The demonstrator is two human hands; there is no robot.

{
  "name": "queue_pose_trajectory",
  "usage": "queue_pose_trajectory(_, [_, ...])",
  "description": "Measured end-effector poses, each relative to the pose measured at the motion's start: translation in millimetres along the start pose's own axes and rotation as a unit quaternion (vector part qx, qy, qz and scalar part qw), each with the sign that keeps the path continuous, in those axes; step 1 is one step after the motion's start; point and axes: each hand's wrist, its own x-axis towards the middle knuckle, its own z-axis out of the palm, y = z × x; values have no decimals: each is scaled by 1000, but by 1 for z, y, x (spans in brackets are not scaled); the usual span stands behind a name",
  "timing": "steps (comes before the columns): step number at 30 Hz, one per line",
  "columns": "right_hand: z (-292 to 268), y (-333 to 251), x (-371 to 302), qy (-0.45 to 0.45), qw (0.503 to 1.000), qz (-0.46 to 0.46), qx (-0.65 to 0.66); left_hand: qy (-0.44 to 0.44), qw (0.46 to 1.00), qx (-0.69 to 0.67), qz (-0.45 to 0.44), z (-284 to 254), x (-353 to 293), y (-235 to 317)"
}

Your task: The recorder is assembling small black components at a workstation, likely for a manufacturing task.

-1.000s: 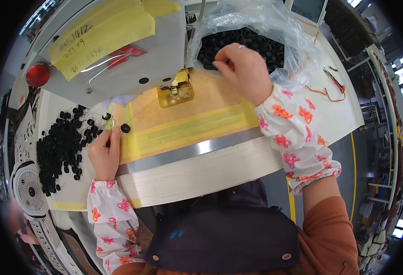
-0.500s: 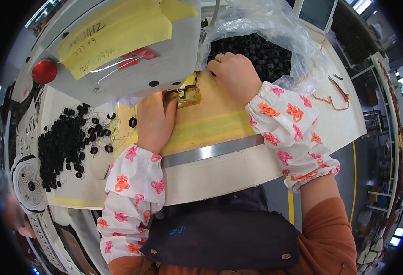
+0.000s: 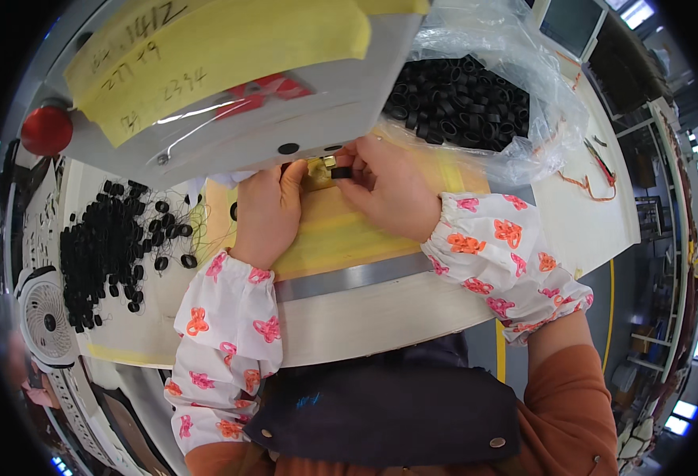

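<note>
white table (image 3: 365, 319) | right hand (image 3: 395, 189) pinches black loop (image 3: 341, 172) | left hand (image 3: 268, 216) nearby

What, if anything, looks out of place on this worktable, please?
Mainly the left side: black bands lie heaped loose with dark threads straggling around them, unlike the bands contained in the plastic bag at right. One stray band lies apart, partly hidden by the left hand. Nothing appears damaged.

Your white oversleeves (image 3: 227, 329): pink and orange motifs (image 3: 507, 232), gathered cuffs (image 3: 432, 238). Your rust-brown top (image 3: 575, 397). Your dark apron (image 3: 400, 412): two round metal snaps (image 3: 497, 443), small blue marking (image 3: 309, 401).
</note>
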Motion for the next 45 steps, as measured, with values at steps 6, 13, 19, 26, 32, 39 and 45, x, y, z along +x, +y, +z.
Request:
queue_pose_trajectory(6, [3,-6,4,13,1000,-17,-7,-41,996,-50,-67,-17,-1,-2])
queue_pose_trajectory(13, [4,-3,-6,13,974,-188,-126,-95,992,-80,-24,-11,-10,17])
queue_pose_trajectory(19, [1,-8,-11,-31,958,-217,-187,-139,987,-79,-33,-16,-10,19])
queue_pose_trajectory(26, [4,-5,-10,-13,953,-230,-198,-154,982,-99,-39,-13,-7,7])
queue_pose_trajectory(32, [1,2,-11,-11,991,-98,-89,-115,990,-79,-36,-10,-9,10])
queue_pose_trajectory(39, [4,-1,5,29,998,19,45,-53,995,-50,-64,-14,-6,14])
queue_pose_trajectory(45, [2,10,6,64,997,-22,-39,-37,997,-21,-63,-2,1,10])
